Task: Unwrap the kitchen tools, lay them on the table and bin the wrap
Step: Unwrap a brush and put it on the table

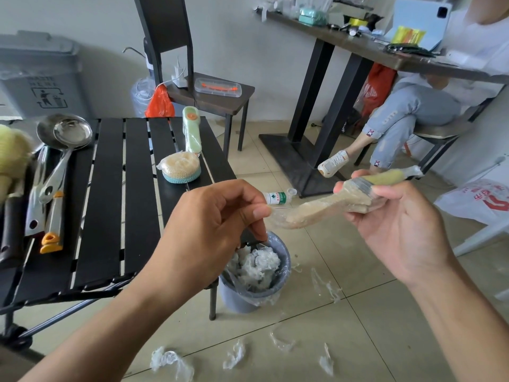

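My right hand [396,224] grips a flat pastry brush [355,194] still covered in clear wrap, its pale handle pointing up to the right. My left hand [217,219] pinches the loose end of the wrap [278,219] at the bristle tip and holds it stretched. Directly below stands a grey bin [248,293] stuffed with crumpled wrap. On the black slatted table [110,202] lie two steel ladles [68,136], a wrapped round sponge [180,166] and a wrapped green tool [191,130].
Scraps of wrap [170,359] litter the tiled floor. An orange-handled utensil [53,216] lies at the table's left. A small bottle [278,198] lies on the floor. A chair [209,92] stands behind the table; a seated person [407,117] is at the far right.
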Action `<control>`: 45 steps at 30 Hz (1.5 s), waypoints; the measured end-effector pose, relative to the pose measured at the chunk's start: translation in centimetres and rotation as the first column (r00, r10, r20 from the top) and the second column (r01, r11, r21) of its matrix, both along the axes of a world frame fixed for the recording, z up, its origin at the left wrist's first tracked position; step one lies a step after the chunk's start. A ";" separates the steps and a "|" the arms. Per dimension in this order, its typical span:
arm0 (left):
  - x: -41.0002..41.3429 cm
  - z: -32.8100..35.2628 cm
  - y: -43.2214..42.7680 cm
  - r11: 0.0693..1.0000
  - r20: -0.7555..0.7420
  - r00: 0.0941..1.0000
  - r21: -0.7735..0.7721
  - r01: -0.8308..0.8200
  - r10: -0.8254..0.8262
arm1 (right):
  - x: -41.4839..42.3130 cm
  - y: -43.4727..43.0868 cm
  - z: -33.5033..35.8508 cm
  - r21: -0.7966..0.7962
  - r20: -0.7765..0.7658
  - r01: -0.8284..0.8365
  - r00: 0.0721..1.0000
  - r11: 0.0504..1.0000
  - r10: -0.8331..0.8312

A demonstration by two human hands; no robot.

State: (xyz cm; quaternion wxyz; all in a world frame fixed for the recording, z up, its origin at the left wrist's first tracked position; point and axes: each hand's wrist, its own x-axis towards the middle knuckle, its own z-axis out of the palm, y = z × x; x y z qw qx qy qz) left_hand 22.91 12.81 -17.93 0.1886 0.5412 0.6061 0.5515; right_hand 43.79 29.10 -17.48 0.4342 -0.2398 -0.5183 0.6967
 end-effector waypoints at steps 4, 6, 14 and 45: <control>0.1 -0.1 0.0 1.000 -0.040 0.999 0.025 0.005 -0.004 | 0.2 0.4 -0.2 0.026 -0.009 -0.012 1.000 1.000 0.012; 0.0 -0.3 0.0 0.999 -0.011 1.000 0.049 0.023 -0.023 | 0.3 0.5 -0.2 0.031 -0.040 -0.030 0.999 0.999 0.031; -0.3 -0.7 -0.2 0.980 0.293 0.937 0.007 0.197 -0.190 | 0.5 0.1 -0.2 0.062 -0.129 -0.054 0.990 0.997 0.062; -0.7 -0.3 -0.8 0.964 0.106 0.974 -0.155 0.215 -0.200 | 0.4 -0.1 0.0 0.154 -0.065 -0.131 0.988 0.979 0.143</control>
